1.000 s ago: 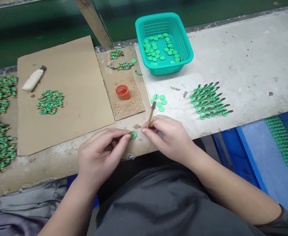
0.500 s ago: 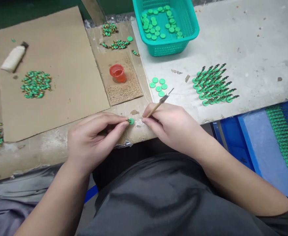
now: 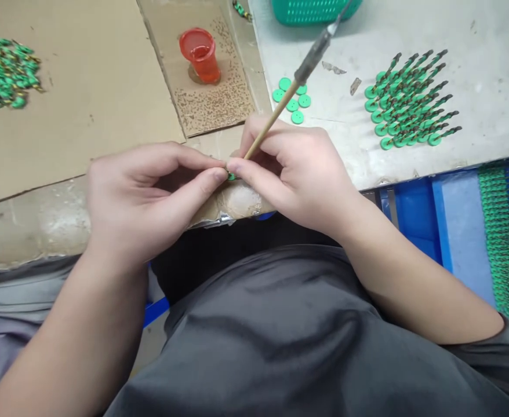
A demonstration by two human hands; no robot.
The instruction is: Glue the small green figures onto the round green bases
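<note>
Head view: both hands meet at the bench's near edge, fingertips touching. Left hand [image 3: 145, 197] pinches a small green disc [image 3: 231, 175] btw thumb and forefinger; only a sliver of it shows, right at the near edge, just above a taped patch. Right hand [image 3: 298, 174] is closed on a thin brush [image 3: 280, 110], wooden shaft running up and away to the right, dark ferrule high over the bench, tip near the top of frame; its thumb and forefinger also press in at the disc. Just beyond the right hand lie loose discs [image 3: 293, 95], a small cluster on the bare bench [image 3: 476, 69]. Further right, a neat batch of green pins [image 3: 411, 98], laid in rows, well apart from the hands. Red cup [image 3: 201, 53] stands upright on a speckled card strip toward the far side. Cardboard [image 3: 84, 116] covers the left part, w/ a green pile [image 3: 4, 72] near its far left corner. Teal basket [image 3: 315, 8] at the far edge, mostly cut off. Blue bin [image 3: 454, 226] sits below the near edge at right.
</note>
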